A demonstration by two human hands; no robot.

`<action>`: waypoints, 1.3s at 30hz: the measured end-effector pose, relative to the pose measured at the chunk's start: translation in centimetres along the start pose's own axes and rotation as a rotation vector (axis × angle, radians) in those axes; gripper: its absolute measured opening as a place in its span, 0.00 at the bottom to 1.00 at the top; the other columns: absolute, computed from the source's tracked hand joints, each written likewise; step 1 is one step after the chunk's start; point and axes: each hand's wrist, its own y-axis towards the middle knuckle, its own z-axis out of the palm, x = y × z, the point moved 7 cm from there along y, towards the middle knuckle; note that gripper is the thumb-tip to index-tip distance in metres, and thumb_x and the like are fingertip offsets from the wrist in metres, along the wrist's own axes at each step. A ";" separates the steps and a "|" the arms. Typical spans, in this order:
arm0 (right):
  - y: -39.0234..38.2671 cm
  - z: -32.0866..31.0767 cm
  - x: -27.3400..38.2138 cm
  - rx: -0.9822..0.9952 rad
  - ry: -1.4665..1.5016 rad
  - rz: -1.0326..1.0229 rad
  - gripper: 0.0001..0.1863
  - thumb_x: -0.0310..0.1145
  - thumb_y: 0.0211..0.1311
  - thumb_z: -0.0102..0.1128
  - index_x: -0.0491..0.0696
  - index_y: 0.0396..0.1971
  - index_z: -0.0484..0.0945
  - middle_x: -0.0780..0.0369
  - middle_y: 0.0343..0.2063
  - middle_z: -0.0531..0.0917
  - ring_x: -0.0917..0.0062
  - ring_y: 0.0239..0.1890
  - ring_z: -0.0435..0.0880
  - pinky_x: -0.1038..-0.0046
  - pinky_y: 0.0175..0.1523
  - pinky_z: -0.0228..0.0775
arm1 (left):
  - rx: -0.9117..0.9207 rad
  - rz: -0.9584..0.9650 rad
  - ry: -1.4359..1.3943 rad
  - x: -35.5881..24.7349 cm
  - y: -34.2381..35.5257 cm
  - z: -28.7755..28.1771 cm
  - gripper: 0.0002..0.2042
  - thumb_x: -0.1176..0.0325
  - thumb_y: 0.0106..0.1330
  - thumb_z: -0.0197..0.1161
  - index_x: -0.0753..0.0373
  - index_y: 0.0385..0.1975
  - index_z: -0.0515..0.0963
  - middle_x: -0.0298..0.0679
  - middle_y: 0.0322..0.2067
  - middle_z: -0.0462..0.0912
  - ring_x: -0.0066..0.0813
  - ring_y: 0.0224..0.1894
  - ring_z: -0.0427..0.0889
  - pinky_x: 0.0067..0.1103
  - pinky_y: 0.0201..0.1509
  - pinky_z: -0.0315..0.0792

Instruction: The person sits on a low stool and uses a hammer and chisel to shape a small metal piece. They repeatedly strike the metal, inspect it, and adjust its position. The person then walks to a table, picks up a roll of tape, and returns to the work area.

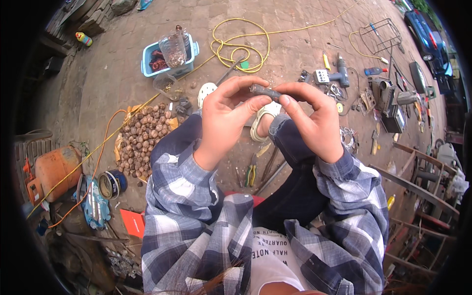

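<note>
Between my two hands, held up at the middle of the view, is a short dark metal rod-like piece (265, 91) lying sideways. My left hand (230, 110) grips its left end with thumb and curled fingers; my right hand (307, 110) pinches its right end with thumb and forefinger. Below them on the ground lie yellow-handled pliers (252, 170) and some long metal bars (270, 178). A pile of walnuts (145, 135) is to the left of my left hand, and a cordless-looking tool (342, 69) lies beyond my right hand.
A blue tub (147, 66) with plastic jugs stands at the upper left, beside coiled yellow hose (241, 32). An orange gas cylinder (59, 167) and open can (110, 184) are at left. Scattered tools (373, 140), a metal frame (418, 187) and blue car (423, 39) are at right.
</note>
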 end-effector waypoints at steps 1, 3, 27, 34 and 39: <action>0.0 0.0 0.0 0.001 -0.009 -0.001 0.09 0.27 0.59 0.59 0.41 0.38 0.79 0.60 0.28 0.82 0.81 0.31 0.80 0.78 0.36 0.71 | 0.005 0.013 0.009 0.1 0.0 -0.1 0.12 0.82 0.58 0.62 0.70 0.42 0.76 0.37 0.38 0.79 0.23 0.41 0.80 0.17 0.47 0.74; -0.1 0.1 -0.1 0.007 -0.023 0.025 0.09 0.28 0.59 0.59 0.40 0.38 0.79 0.60 0.26 0.82 0.83 0.28 0.80 0.79 0.33 0.71 | 0.008 0.015 0.003 0.2 0.1 -0.2 0.12 0.81 0.58 0.62 0.70 0.42 0.76 0.37 0.39 0.79 0.23 0.41 0.80 0.17 0.47 0.74; -0.6 2.3 -2.0 0.228 0.298 0.232 0.14 0.32 0.64 0.56 0.41 0.45 0.74 0.65 0.33 0.80 0.87 0.31 0.77 0.84 0.29 0.69 | 0.031 0.155 0.161 -0.6 0.0 0.0 0.11 0.81 0.56 0.64 0.70 0.39 0.78 0.38 0.36 0.76 0.23 0.38 0.79 0.17 0.43 0.74; -0.9 2.6 -2.3 0.310 0.402 0.266 0.13 0.34 0.67 0.52 0.41 0.44 0.74 0.66 0.30 0.79 0.87 0.31 0.76 0.85 0.30 0.67 | 0.011 0.198 0.303 -0.9 0.1 -0.2 0.09 0.78 0.54 0.67 0.69 0.35 0.78 0.37 0.34 0.76 0.23 0.35 0.80 0.17 0.40 0.74; -1.0 2.6 -2.0 0.316 0.499 0.329 0.13 0.36 0.68 0.49 0.41 0.43 0.75 0.66 0.27 0.79 0.87 0.30 0.77 0.86 0.32 0.67 | -0.001 0.128 0.131 -0.4 0.0 -0.1 0.08 0.78 0.57 0.64 0.70 0.37 0.78 0.37 0.35 0.76 0.23 0.37 0.80 0.17 0.41 0.74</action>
